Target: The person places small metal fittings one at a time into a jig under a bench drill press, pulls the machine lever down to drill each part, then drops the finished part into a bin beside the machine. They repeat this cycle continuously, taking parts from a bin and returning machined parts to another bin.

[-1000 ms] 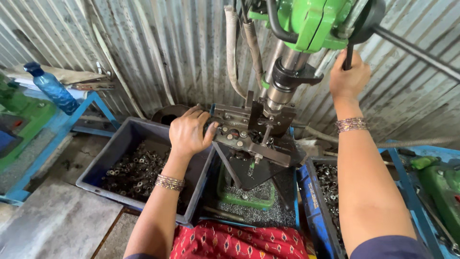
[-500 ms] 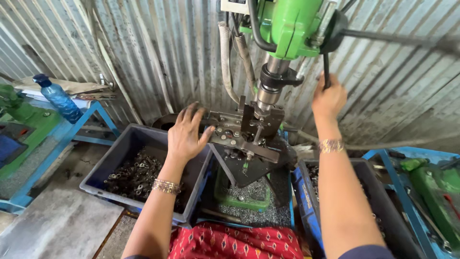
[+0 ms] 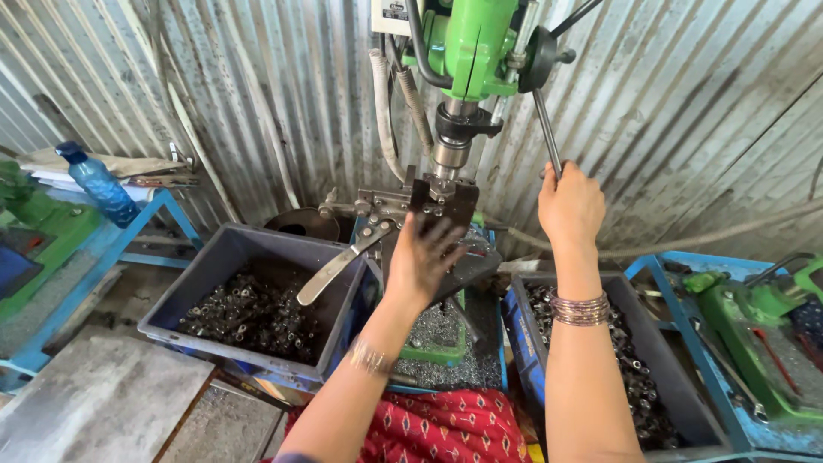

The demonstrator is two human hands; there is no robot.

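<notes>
The work fixture, a dark metal clamp block on the machine table, sits directly beneath the spindle of the green drill press. The spindle axis is vertical and runs straight down into the fixture; the tip appears to be at or just above the block, but the contact point is hidden.

The left hand lies on the near side of the fixture, fingers spread and open, palm resting against the block's front face and table edge. It grips nothing. The fixture lies immediately ahead of and above this hand, making it the nearer hand.

The right hand is closed around the lower end of the feed lever, a slim steel bar. The lever's long axis runs steeply up and slightly left to the hub on the press head. This hand stands to the right of the fixture, apart from it.

A flat metal clamp handle projects down and left from the fixture, over the grey bin of small metal parts. A second bin of parts sits below the right forearm. A blue bottle stands on the far left bench.
</notes>
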